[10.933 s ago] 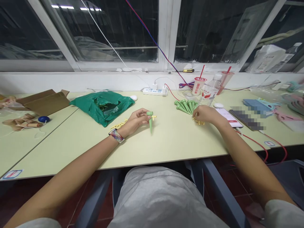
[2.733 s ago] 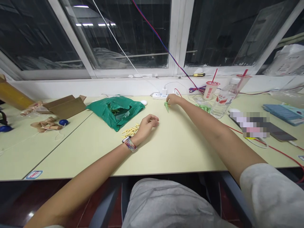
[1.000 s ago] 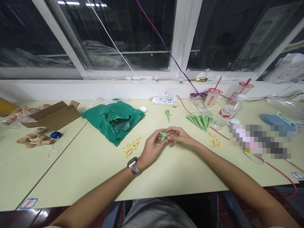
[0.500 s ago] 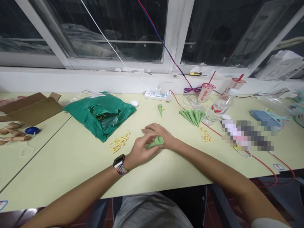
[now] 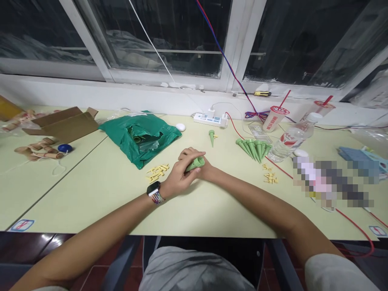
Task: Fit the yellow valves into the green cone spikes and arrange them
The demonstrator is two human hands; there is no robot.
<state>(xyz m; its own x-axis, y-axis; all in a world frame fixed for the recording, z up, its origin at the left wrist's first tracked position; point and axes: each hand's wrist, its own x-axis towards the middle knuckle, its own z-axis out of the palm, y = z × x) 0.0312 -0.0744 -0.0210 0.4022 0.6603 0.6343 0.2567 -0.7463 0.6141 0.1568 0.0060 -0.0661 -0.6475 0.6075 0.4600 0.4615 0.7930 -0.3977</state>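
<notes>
My left hand [image 5: 179, 174], with a watch at its wrist, is wrapped round a hollow green cone-shaped spike [image 5: 196, 162]. The spike's open round end points up and to the right. Pressed against the far side is my right hand [image 5: 207, 169], its fingers bent; what they hold is hidden behind the left hand. Left of both hands lies a pile of small yellow T-shaped pieces [image 5: 157, 172]. Beyond them a single green spike [image 5: 211, 137] rests beside a small yellow piece [image 5: 216, 136]. Several more green spikes [image 5: 253, 148] are fanned out to the right.
A torn green plastic bag [image 5: 136, 141] with green things inside lies at the left. Further left are a cardboard box [image 5: 68, 125] and wooden toys with a blue ball [image 5: 64, 148]. A power strip [image 5: 209, 120], water bottle [image 5: 291, 139], cup [image 5: 275, 118] and more yellow pieces [image 5: 270, 178] also occupy the table.
My view has turned left, so the table's things appear further right. Both hands remain together around the green spike. My left fingers now reach further over it, and its open end has tilted slightly.
</notes>
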